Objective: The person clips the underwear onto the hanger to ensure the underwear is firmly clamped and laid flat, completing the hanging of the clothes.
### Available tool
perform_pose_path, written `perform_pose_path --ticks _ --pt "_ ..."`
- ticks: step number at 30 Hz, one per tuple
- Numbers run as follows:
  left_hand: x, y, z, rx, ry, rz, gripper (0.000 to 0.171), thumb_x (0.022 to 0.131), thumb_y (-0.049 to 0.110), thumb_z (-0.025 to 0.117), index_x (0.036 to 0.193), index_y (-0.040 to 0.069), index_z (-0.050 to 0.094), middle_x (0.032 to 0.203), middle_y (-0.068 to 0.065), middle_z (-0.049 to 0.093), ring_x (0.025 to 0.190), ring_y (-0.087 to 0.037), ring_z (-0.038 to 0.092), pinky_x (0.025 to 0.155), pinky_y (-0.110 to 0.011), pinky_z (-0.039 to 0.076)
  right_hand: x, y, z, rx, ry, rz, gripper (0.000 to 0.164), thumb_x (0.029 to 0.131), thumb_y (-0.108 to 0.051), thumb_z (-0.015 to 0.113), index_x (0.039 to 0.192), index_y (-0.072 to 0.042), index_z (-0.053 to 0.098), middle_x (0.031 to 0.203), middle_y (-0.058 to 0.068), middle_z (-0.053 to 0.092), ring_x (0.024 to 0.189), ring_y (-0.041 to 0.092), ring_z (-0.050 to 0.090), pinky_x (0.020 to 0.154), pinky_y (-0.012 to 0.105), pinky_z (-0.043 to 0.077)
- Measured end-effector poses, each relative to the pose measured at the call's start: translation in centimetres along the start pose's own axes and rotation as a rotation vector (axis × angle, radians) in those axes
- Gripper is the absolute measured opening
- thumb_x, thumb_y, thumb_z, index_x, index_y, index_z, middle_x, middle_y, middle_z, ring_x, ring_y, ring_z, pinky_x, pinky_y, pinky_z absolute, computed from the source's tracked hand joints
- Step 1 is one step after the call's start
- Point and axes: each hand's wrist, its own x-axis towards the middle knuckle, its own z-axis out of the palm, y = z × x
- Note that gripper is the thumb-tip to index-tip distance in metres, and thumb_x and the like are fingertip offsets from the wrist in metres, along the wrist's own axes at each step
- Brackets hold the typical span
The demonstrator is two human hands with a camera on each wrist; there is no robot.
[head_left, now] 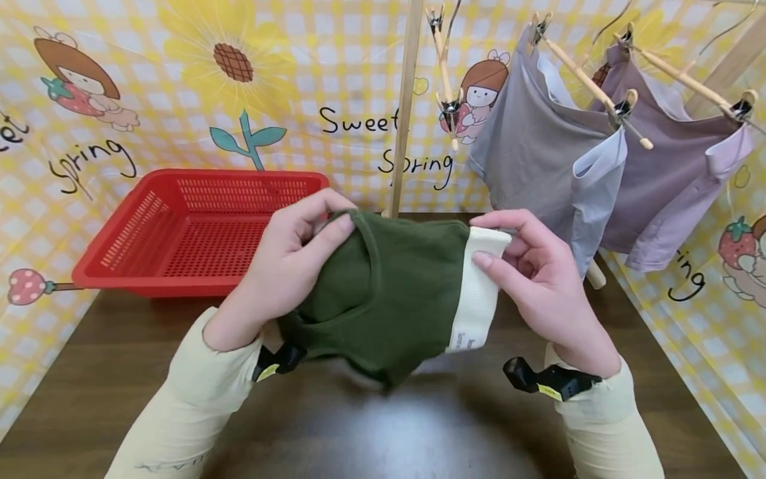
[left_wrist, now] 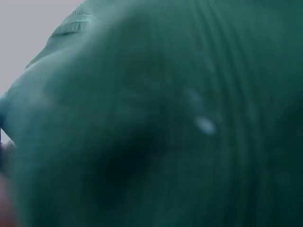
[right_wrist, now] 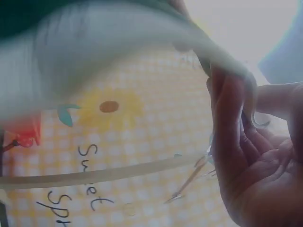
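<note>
A pair of dark green underpants (head_left: 413,286) with a white waistband (head_left: 479,293) is held up sideways above the table between both hands. My left hand (head_left: 281,266) pinches the green cloth at the left, thumb on top near a leg opening. At the other end, my right hand (head_left: 544,279) pinches the upper corner of the waistband between thumb and fingers. Blurred green cloth (left_wrist: 142,94) fills most of the left wrist view. In the right wrist view, the right hand (right_wrist: 260,165) has the band's edge between thumb and fingers.
Behind my left hand stands a red plastic basket (head_left: 287,176) on the brown table (head_left: 149,372). At the right, a grey garment (head_left: 532,126) and a mauve one (head_left: 652,126) hang from clip hangers. A bare clip hanger (head_left: 444,66) hangs beside a wooden post (head_left: 405,100).
</note>
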Motion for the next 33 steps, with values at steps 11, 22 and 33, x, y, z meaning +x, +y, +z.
perform_pose_path --ticks 11,22,33 --pt "-1.8 -13.2 4.4 0.548 -0.265 -0.431 0.019 0.097 0.018 0.049 0.103 0.014 0.067 0.104 -0.003 0.065 0.094 -0.022 0.061 0.079 -0.039 0.045 -0.4 14.0 0.5 -0.198 -0.259 0.576 0.022 0.094 -0.014 0.059 0.112 -0.002 0.06 0.082 0.011 0.067 0.065 0.026 0.062 0.059 0.041 0.053" --pt "-0.8 -18.4 4.1 0.632 -0.143 -0.588 0.025 0.099 0.023 0.046 0.11 0.016 0.068 0.11 -0.006 0.064 0.101 -0.027 0.058 0.085 -0.041 0.043 -0.1 20.3 -0.4 -0.234 -0.159 0.628 0.016 0.092 -0.014 0.061 0.104 -0.004 0.065 0.087 0.013 0.069 0.068 0.026 0.064 0.059 0.036 0.053" --pt "-0.7 -18.0 4.5 0.638 -0.099 -0.459 0.031 0.092 0.021 0.06 0.121 0.01 0.059 0.103 -0.01 0.058 0.09 -0.023 0.054 0.078 -0.039 0.043 0.7 20.1 0.4 -0.466 -0.118 0.5 0.032 0.09 -0.017 0.065 0.119 -0.005 0.058 0.109 0.01 0.061 0.095 0.022 0.059 0.078 0.04 0.048"
